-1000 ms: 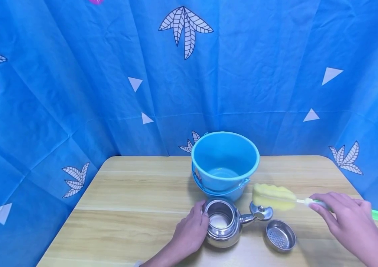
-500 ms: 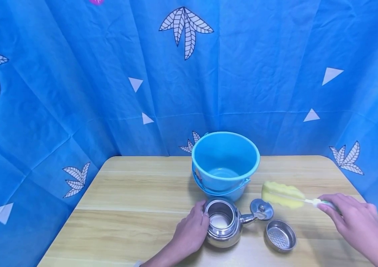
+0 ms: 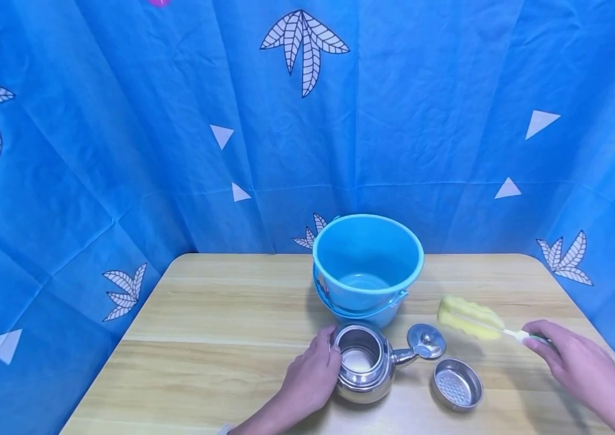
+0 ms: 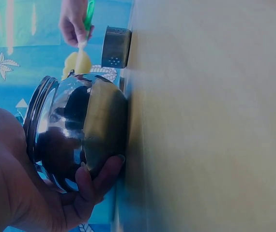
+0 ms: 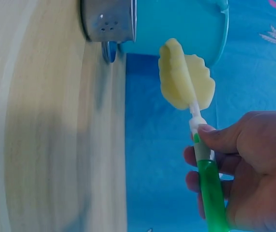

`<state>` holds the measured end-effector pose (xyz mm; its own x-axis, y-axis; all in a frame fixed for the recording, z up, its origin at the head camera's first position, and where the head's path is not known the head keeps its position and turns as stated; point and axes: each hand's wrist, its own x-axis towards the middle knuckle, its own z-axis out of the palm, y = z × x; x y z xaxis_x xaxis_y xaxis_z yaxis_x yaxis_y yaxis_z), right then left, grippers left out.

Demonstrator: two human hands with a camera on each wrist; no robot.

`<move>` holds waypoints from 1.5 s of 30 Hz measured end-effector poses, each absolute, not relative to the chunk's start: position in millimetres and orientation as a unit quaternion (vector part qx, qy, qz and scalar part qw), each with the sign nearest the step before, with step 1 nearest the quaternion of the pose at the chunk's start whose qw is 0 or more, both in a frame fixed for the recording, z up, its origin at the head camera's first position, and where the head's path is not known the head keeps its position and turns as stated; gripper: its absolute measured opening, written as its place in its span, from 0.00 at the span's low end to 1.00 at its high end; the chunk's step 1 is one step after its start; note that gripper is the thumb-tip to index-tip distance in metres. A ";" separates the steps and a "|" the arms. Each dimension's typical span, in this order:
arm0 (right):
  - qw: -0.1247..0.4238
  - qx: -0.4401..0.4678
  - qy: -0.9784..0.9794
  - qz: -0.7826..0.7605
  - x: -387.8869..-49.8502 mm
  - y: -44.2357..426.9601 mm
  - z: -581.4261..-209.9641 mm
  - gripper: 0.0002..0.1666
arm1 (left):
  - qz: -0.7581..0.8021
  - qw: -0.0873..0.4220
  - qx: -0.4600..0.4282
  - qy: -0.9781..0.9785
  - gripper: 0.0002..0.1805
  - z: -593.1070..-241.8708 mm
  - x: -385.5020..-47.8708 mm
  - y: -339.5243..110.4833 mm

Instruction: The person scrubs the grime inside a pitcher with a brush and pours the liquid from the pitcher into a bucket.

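Observation:
My left hand point(image 3: 312, 373) grips the left side of the shiny steel teapot point(image 3: 364, 386), whose top is uncovered; in the left wrist view its fingers curl round the pot's body point(image 4: 65, 130). Held in my right hand point(image 3: 579, 368) is a sponge brush with a yellow head point(image 3: 469, 317), raised above the table at the right. The right wrist view shows thumb and fingers wrapped round its green and white handle point(image 5: 209, 188). Beside the spout lies a round steel lid point(image 3: 426, 341). A steel strainer cup point(image 3: 457, 385) with a perforated bottom stands right of the pot.
Behind the teapot stands a light blue bucket point(image 3: 367, 296), its handle hanging down in front. The wooden table point(image 3: 220, 314) meets a blue patterned curtain point(image 3: 296, 151) at the back and sides.
My right hand has moved right and slightly toward me with the brush, so its yellow head is away from the lid it partly covered. My left hand and the teapot have stayed in place.

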<state>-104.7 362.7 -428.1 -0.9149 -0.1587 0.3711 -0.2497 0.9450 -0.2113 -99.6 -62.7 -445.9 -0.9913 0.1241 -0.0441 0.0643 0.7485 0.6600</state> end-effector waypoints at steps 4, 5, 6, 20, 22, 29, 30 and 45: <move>0.151 0.099 -0.973 0.140 -106.7 367.9 -431.0 0.05 | 0.351 0.044 0.051 0.934 0.28 -445.6 -100.0 -62.7; 0.150 0.100 -0.973 0.141 -106.8 368.8 -431.8 0.05 | 0.352 0.045 0.051 0.934 0.28 -445.6 -100.1 -62.7; 0.150 0.100 -0.973 0.142 -106.7 369.5 -432.7 0.04 | 0.352 0.045 0.051 0.933 0.28 -445.7 -100.1 -62.7; 0.033 0.059 -0.982 0.175 -112.1 374.1 -437.5 0.07 | 0.353 0.045 0.052 0.933 0.28 -444.9 -99.9 -62.8; 0.026 0.059 -0.982 0.177 -112.2 375.1 -439.9 0.08 | 0.353 0.046 0.053 0.933 0.28 -444.6 -99.9 -62.6; 0.012 0.059 -0.982 0.177 -112.7 377.0 -448.3 0.08 | 0.353 0.048 0.049 0.933 0.28 -443.6 -99.9 -62.7; 0.012 0.059 -0.982 0.177 -112.6 376.9 -448.9 0.08 | 0.352 0.048 0.049 0.933 0.28 -443.5 -99.9 -62.8; 0.007 0.065 -0.982 0.175 -112.3 378.6 -462.7 0.08 | 0.355 0.046 0.051 0.932 0.29 -442.6 -98.8 -63.2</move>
<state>-112.3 378.6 -462.7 -0.9915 -0.1248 0.0363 -0.1297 0.9306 -0.3423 -98.8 -63.2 -442.6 -0.9905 0.1284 -0.0499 0.0625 0.7420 0.6674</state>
